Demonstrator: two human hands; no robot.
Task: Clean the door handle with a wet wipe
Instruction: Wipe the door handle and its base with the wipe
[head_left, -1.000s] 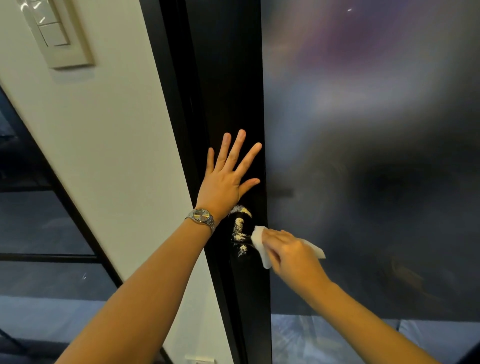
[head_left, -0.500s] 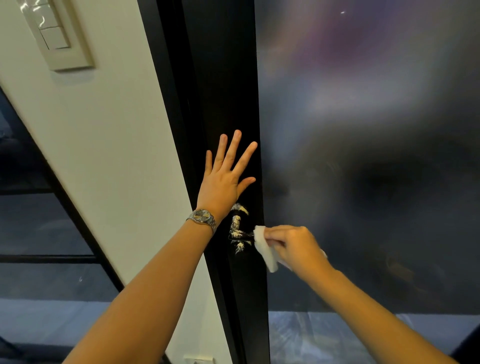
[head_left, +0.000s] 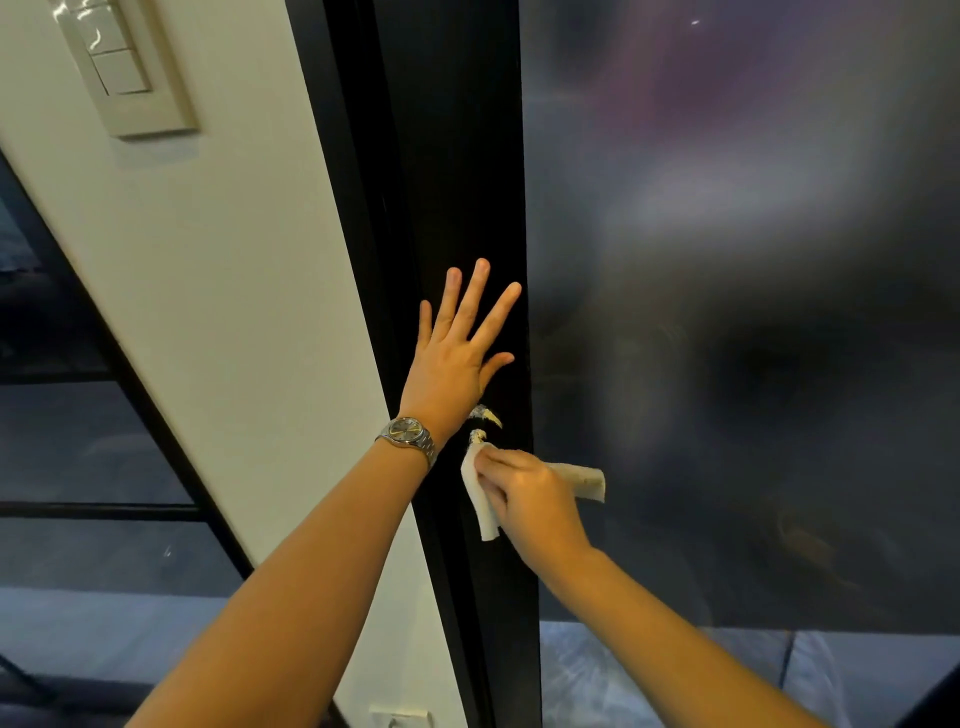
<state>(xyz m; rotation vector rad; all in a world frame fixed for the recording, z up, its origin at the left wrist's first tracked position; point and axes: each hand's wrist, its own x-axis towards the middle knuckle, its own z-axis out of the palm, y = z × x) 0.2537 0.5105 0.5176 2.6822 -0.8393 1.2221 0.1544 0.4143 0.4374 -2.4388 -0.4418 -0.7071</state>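
The door handle is hidden beneath the white folded wet wipe, pinched by the right hand fingers; only whitish smears are seen. The left hand is pressed flat, fingers spread, on the black door frame.

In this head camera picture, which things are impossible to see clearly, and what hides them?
- Door handle: its shape cannot be made out in the head view; the right hand and the wet wipe cover that spot on the black door frame.
- Pale smears: the lower ones are hidden under the wipe.
- Glass panel: only blurred reflections show.
- Light switch: its top is cut off by the upper edge.
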